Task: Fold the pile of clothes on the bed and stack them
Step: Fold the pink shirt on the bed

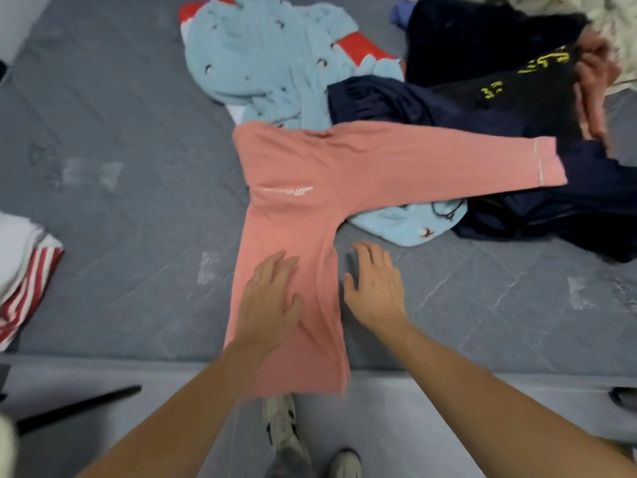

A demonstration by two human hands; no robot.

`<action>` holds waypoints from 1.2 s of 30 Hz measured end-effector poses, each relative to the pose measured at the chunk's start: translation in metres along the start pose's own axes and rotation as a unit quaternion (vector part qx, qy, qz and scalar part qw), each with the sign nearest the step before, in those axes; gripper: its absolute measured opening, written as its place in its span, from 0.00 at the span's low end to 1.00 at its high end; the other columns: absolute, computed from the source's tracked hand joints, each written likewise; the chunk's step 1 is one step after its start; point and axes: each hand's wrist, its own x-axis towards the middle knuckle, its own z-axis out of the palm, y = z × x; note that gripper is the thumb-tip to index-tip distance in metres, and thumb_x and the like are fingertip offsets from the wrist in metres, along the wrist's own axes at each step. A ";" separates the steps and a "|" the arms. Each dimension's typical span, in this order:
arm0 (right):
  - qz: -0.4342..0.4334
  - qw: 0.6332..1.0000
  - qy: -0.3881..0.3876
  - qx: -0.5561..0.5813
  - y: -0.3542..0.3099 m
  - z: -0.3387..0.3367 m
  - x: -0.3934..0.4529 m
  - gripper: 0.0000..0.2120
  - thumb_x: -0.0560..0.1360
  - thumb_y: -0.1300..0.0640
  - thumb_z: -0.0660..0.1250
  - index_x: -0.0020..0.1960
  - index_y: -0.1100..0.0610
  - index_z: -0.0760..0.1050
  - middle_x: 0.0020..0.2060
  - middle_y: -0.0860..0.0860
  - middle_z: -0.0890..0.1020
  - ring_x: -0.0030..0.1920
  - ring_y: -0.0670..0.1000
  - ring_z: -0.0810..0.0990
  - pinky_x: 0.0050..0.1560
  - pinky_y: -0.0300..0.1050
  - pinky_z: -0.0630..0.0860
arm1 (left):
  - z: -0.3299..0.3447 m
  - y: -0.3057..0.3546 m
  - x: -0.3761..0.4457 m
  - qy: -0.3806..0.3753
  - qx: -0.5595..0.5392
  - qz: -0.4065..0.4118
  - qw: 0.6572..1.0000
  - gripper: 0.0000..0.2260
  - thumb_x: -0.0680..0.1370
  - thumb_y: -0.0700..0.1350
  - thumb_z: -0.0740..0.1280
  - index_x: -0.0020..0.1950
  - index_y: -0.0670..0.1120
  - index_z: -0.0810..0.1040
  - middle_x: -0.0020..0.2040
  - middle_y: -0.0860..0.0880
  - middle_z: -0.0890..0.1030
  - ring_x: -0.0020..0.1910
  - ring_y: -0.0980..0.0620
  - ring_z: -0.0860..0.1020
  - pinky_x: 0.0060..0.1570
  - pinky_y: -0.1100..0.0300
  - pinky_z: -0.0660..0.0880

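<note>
- Left hand (pixel 270 298) flat on pink shirt (pixel 303 208), fingers (pixel 279 262) straight, slightly spread.
- Right hand (pixel 375 288) flat on bed (pixel 120 201) just beside shirt, fingers (pixel 370 251) straight, apart.
- Shirt half folded, one sleeve out right over the pile.
- Pile: blue garment (pixel 262 56), dark clothes (pixel 482 98) behind.
- Folded stack (pixel 24 270) at left edge.
- Another person's hand (pixel 593 91) on dark clothes, blurred.

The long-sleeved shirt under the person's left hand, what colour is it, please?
Salmon pink long-sleeved shirt, with a small white logo; seen in the head view.
</note>
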 end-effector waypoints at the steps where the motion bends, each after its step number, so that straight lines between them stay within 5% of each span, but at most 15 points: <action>1: -0.005 1.000 0.021 0.005 0.006 -0.008 0.016 0.25 0.79 0.54 0.66 0.75 0.56 0.68 0.73 0.53 0.70 0.71 0.56 0.69 0.66 0.56 0.71 | 0.003 0.008 0.019 0.004 -0.006 0.017 1.000 0.29 0.77 0.41 0.71 0.79 0.46 0.69 0.80 0.45 0.65 0.77 0.44 0.66 0.75 0.46 0.65; 7: -0.037 0.990 0.137 0.002 0.071 -0.056 0.110 0.27 0.82 0.57 0.61 0.80 0.59 0.63 0.81 0.56 0.63 0.80 0.58 0.62 0.79 0.57 0.59 | 0.044 0.063 0.120 0.034 -0.017 0.108 0.993 0.28 0.80 0.44 0.67 0.80 0.43 0.68 0.82 0.44 0.64 0.80 0.42 0.63 0.78 0.45 0.63; 14: -0.026 0.988 0.143 -0.055 0.197 -0.130 0.192 0.28 0.85 0.52 0.56 0.83 0.55 0.57 0.84 0.55 0.57 0.84 0.56 0.54 0.81 0.57 0.54 | 0.106 0.165 0.225 0.028 0.044 0.174 0.983 0.30 0.80 0.48 0.64 0.82 0.44 0.65 0.84 0.42 0.60 0.83 0.41 0.58 0.80 0.44 0.59; 18: -0.003 0.991 0.076 -0.113 0.266 -0.173 0.214 0.27 0.83 0.50 0.58 0.81 0.57 0.63 0.80 0.57 0.65 0.80 0.58 0.61 0.80 0.58 0.54 | 0.149 0.229 0.261 0.023 0.069 0.166 0.983 0.34 0.78 0.50 0.71 0.82 0.43 0.66 0.83 0.42 0.61 0.83 0.41 0.59 0.80 0.42 0.58; 21: -0.012 0.988 0.040 -0.147 0.301 -0.203 0.231 0.21 0.79 0.49 0.62 0.70 0.55 0.71 0.66 0.55 0.75 0.67 0.59 0.72 0.72 0.57 0.64 | 0.183 0.271 0.269 0.028 0.059 0.124 0.990 0.35 0.79 0.52 0.70 0.83 0.42 0.63 0.84 0.44 0.60 0.84 0.43 0.56 0.83 0.44 0.49; 25: 0.013 0.998 -0.032 -0.048 0.330 -0.236 0.251 0.11 0.74 0.54 0.67 0.56 0.52 0.76 0.53 0.50 0.79 0.56 0.56 0.77 0.54 0.53 0.76 | 0.220 0.315 0.262 0.033 0.068 0.068 0.995 0.38 0.80 0.56 0.67 0.84 0.43 0.58 0.85 0.46 0.56 0.84 0.46 0.53 0.82 0.50 0.40; 30: 0.064 0.982 -0.092 0.150 0.359 -0.257 0.266 0.05 0.71 0.59 0.75 0.47 0.54 0.83 0.39 0.43 0.81 0.45 0.49 0.83 0.50 0.51 0.82 | 0.239 0.352 0.265 0.008 0.047 0.044 0.998 0.37 0.81 0.50 0.68 0.85 0.42 0.55 0.85 0.44 0.57 0.84 0.44 0.54 0.83 0.47 0.46; 36: 0.142 0.919 -0.142 0.339 0.372 -0.264 0.268 0.05 0.75 0.63 0.76 0.49 0.61 0.82 0.44 0.56 0.85 0.43 0.52 0.87 0.35 0.47 0.85 | 0.251 0.383 0.267 0.035 0.016 0.025 0.999 0.33 0.79 0.37 0.66 0.84 0.41 0.59 0.82 0.43 0.62 0.83 0.45 0.57 0.80 0.42 0.58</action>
